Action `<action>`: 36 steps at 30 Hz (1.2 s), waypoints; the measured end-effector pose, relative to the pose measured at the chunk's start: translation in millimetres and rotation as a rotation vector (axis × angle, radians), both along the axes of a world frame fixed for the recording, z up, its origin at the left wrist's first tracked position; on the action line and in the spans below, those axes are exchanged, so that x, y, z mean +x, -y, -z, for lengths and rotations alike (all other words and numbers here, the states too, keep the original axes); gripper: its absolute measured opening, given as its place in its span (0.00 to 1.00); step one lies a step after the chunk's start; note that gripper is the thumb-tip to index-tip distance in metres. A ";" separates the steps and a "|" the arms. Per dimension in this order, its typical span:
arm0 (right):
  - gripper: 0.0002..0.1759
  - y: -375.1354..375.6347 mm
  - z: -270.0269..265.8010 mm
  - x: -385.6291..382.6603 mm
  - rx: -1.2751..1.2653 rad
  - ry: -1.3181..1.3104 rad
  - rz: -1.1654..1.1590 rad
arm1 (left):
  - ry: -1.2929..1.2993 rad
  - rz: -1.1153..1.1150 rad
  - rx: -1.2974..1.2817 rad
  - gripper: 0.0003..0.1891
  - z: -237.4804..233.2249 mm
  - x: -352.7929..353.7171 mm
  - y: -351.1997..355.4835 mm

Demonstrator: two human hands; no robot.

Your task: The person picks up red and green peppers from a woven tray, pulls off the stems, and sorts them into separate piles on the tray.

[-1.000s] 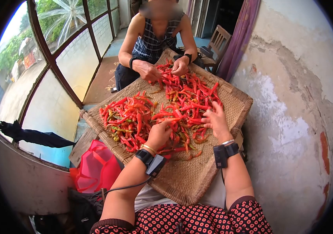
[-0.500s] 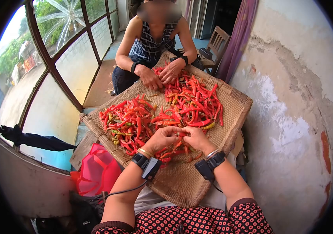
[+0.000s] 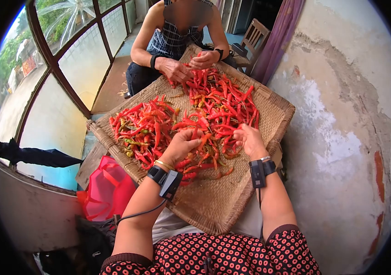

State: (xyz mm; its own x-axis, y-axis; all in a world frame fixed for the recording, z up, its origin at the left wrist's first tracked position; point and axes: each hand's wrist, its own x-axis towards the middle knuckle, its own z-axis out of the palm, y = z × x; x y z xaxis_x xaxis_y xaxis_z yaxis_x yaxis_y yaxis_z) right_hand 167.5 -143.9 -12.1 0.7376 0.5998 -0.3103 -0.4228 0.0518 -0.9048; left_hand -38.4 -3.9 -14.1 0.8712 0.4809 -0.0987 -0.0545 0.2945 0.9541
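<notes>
Red chili peppers (image 3: 225, 107) lie in loose heaps on a woven tray (image 3: 204, 206), some of them greenish or yellow. My left hand (image 3: 181, 145) is closed over the near edge of the left heap (image 3: 145, 128), with a red chili pepper (image 3: 195, 133) between thumb and fingers. To its right, my right hand (image 3: 251, 141) has its fingertips pinched together beside the right heap. Red shows at those fingertips, but whether it is held or lies behind them I cannot make out. Both wrists wear black strapped devices.
Across the tray a person's hands (image 3: 191, 66) work among the chilies. A pink-red bag (image 3: 108, 188) sits left of the tray, below a folded black umbrella (image 3: 44, 156). The peeling wall (image 3: 333, 151) rises on the right; a wooden chair (image 3: 254, 41) stands behind.
My hands were together over the chilies and have moved apart, the right one going right and up, the left slightly up. The other person's hands have lifted a little.
</notes>
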 end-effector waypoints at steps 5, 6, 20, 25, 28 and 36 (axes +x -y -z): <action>0.17 -5.8 -15.4 -43.3 -0.145 0.032 -0.544 | 0.056 0.014 -0.124 0.09 2.4 0.0 -1.7; 0.17 -9.1 -15.0 -50.9 -0.133 0.089 -0.616 | 0.051 0.016 -0.125 0.09 3.5 0.4 -1.5; 0.10 -28.2 -34.9 -19.1 0.148 0.060 -0.305 | -0.389 -0.189 1.054 0.11 21.0 -4.2 0.5; 0.11 -20.6 -20.4 -15.1 -0.127 0.165 -0.277 | -0.561 -0.131 1.199 0.15 11.2 -9.6 4.3; 0.15 -19.5 2.0 -43.7 -0.344 0.583 -0.698 | -0.605 -0.021 1.197 0.16 18.5 -6.6 0.3; 0.10 -24.5 21.2 -67.6 -0.632 1.211 -0.787 | -0.703 0.036 1.206 0.22 18.1 -9.9 4.2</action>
